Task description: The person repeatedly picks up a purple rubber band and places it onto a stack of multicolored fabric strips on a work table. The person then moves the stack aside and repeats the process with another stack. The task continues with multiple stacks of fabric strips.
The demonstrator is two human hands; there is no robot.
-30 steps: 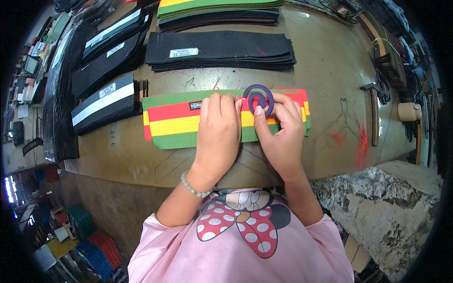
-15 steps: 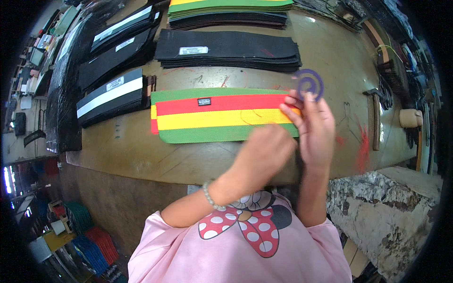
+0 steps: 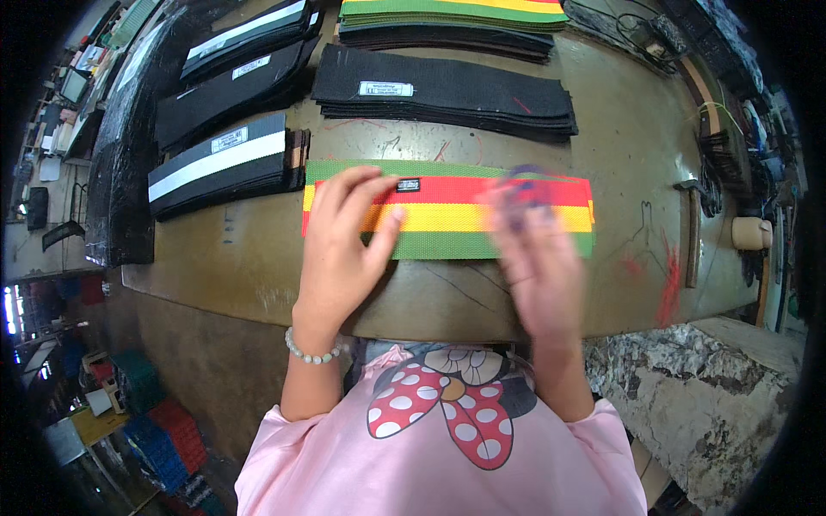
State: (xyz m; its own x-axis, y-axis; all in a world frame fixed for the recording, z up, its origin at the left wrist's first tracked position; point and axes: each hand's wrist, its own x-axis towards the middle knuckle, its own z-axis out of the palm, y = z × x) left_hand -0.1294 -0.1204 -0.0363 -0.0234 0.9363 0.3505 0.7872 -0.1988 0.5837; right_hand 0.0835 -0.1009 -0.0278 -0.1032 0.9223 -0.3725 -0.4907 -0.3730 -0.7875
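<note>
A webbing piece with red, yellow and green stripes [image 3: 456, 218] lies across the table in front of me, a small black label on its red stripe. Under it the edge of another striped piece shows along the top. My left hand [image 3: 337, 236], with a beaded bracelet at the wrist, rests on the left end, fingers bent and thumb apart. Over the right half, my right hand [image 3: 538, 258] is smeared by motion. A purple spiral-shaped thing [image 3: 527, 191] is at its fingertips, too blurred to make out further.
Beyond the webbing lies a stack of black strips [image 3: 465, 99], with more striped pieces [image 3: 456, 10] behind it. Black-and-white stacks [image 3: 219, 168] are at the left. A hammer [image 3: 693, 228], a thread cone [image 3: 750, 233] and loose red threads [image 3: 669, 284] lie at the right.
My left hand has moved left, from near the webbing's right end onto its left end. My right hand has come down and leftward over the webbing, the purple spiral-shaped thing still in it.
</note>
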